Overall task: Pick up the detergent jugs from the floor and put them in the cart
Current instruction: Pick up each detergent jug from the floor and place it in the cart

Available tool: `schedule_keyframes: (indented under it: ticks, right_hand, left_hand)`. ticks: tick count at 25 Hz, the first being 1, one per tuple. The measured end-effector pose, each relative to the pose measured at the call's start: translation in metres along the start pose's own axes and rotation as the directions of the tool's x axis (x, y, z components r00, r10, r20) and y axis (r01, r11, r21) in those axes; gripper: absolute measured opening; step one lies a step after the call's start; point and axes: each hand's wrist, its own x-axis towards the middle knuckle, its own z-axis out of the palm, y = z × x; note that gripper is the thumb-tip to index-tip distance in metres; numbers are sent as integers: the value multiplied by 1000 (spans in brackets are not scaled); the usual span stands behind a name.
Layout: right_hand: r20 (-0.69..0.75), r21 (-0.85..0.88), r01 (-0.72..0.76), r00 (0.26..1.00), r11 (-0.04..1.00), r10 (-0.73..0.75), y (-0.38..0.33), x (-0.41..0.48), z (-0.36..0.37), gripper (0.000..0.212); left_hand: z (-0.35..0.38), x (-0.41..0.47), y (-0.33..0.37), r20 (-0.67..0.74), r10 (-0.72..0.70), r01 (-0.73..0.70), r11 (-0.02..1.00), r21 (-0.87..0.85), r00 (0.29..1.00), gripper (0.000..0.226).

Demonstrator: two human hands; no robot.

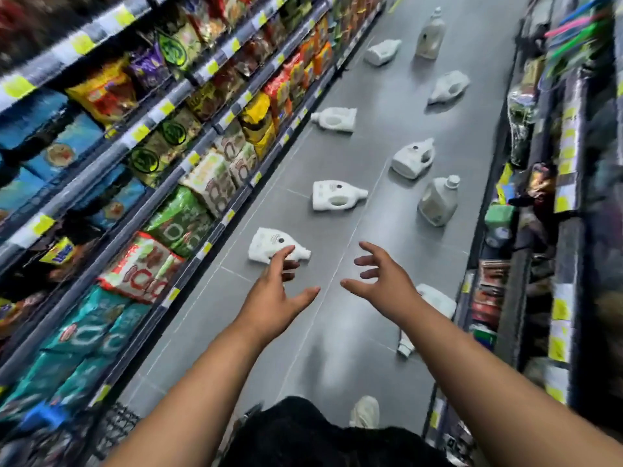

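**Desk:** Where are the detergent jugs?

**Photographer:** Scattered along the grey tiled floor [337,332] of a shop aisle. The nearest white jug [266,244] lies on its side near the left shelving. Beyond it a second white jug [332,197] and a third [335,119] also lie flat. To the right, a grey jug [438,203] stands upright just beside a tipped white one [413,160]. Farther down are two more on their sides [448,87] [382,52] and another upright grey jug [429,37]. One more jug [438,299] is partly hidden behind the right forearm.

**Desk:** And the hands?

**Photographer:** Both are stretched forward over the aisle. The left hand [279,298] and the right hand [381,278] have fingers spread wide and grasp nothing. The left fingertips overlap the nearest jug's neck in this view; whether they touch it cannot be told.

**Desk:** Surroundings?

**Photographer:** Packed snack bags [168,230] fill the left shelves and blurred goods fill the right shelves [556,163]. A pale shoe [365,411] and a black wire mesh [114,429] sit at the bottom edge.
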Motion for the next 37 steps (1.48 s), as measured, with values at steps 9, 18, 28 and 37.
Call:
schedule_keyframes:
  ticks: [9,18,28,37]
  right_hand:
    - [-351,182,-196,903,964,250,64,52,-97,77]
    - [-562,549,-308,552,777,616,155,118,-106,78]
    - [-518,724,-343,305,599,799,415,178,-63,76]
    - [-504,731,-422,197,536,841,660,220,6,80]
  left_hand:
    - [102,176,87,455,203,-245,969,34,867,72]
    - [233,326,100,850,108,-356,929,98,516,82]
    - [448,381,-80,904,-48,-375,899,225,426,66]
    - [631,432,-264,871,-72,-453,831,322,486,85]
